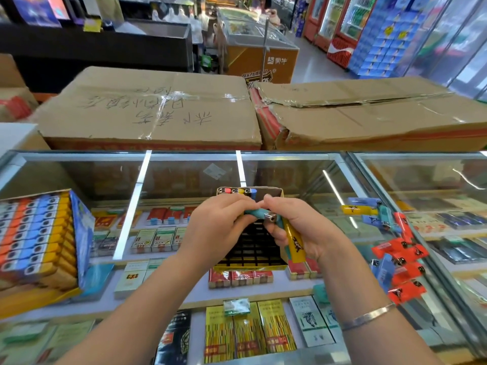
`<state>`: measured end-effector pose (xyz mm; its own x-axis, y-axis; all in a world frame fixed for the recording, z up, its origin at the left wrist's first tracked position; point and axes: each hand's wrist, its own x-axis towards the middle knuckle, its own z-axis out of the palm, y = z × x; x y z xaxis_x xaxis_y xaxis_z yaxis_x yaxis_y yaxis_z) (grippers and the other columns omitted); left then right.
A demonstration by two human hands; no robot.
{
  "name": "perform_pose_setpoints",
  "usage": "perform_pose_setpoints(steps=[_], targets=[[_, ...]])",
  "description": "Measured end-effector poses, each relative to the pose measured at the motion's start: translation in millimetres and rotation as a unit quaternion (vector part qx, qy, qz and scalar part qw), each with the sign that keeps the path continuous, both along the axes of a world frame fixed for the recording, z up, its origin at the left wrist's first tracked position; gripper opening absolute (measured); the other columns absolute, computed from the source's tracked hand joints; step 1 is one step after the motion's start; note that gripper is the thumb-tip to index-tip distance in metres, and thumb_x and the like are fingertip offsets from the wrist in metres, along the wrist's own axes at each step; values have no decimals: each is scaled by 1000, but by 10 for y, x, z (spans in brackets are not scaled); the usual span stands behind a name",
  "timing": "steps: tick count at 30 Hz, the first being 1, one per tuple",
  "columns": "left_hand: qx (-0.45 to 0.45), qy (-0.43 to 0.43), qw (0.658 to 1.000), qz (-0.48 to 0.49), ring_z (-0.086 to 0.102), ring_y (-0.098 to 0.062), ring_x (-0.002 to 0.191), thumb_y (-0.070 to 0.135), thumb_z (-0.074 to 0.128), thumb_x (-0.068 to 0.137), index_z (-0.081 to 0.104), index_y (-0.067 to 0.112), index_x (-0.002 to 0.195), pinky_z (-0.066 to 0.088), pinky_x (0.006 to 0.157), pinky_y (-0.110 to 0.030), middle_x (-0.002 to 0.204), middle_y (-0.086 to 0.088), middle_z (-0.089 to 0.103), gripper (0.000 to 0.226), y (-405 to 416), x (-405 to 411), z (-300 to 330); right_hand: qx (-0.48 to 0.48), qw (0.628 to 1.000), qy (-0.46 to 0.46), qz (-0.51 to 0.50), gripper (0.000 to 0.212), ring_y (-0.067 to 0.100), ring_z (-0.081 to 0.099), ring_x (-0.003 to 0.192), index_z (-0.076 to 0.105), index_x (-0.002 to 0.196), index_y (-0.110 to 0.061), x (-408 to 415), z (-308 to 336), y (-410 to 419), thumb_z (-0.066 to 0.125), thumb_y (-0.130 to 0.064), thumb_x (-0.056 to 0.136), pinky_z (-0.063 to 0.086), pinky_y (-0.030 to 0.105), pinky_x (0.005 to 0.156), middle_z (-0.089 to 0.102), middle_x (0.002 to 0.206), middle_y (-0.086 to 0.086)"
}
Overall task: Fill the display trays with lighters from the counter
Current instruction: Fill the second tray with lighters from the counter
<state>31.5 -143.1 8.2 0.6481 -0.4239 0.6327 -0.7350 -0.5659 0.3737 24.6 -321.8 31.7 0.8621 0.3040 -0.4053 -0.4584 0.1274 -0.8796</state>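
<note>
Lighters [400,262] lie scattered on the glass table [303,177] just right of both hands. The left hand [218,219] pinches one end of a teal lighter [259,214], while the right hand [297,230] is curled around its metal end and a yellow lighter [295,241]. Both hover over the mostly unfilled display tray [250,246]; a full tray [37,238] sits far left.

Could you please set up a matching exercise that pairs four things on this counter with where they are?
Things:
1. teal lighter
2. yellow lighter
3. full tray
4. loose red lighters

Places:
A. on the glass at the right
B. gripped by the right hand alone
C. on the glass at the left
D. between the left hand and the right

Pairs: 1-D, 2-B, 3-C, 4-A
</note>
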Motion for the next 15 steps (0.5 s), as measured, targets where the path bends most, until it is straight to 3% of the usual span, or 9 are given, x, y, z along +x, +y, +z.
perform_pose_setpoints(steps=[3,7,10,15], targets=[[-28,58,998,1,65,-14,84,15,64,86,66,11,104,55,69,-30,98,1,68,18,0,20,33,-12,991,-31,-126,28,8,47,39,61,102,-5,38,19,-37,61,-30,89,40,19,37,57,58,4],[-139,204,969,-3,65,-1,81,14,64,86,46,33,120,55,67,-17,98,22,56,42,-35,91,79,-194,935,-100,-280,5,9,49,41,65,90,-11,135,-45,-177,66,-11,84,42,21,40,60,65,5],[-130,249,960,-10,64,-1,80,15,63,87,36,49,125,55,68,-16,97,23,50,57,-72,199,135,-272,923,-100,-253,14,10,50,43,65,97,-15,193,-103,-224,65,-10,84,43,23,44,63,75,6],[-47,233,971,-4,56,3,82,23,61,88,44,42,109,48,68,-14,87,24,52,33,-145,376,170,-280,931,-96,-212,17,12,50,47,65,102,-19,257,-172,-201,61,-11,87,40,21,40,64,78,12]])
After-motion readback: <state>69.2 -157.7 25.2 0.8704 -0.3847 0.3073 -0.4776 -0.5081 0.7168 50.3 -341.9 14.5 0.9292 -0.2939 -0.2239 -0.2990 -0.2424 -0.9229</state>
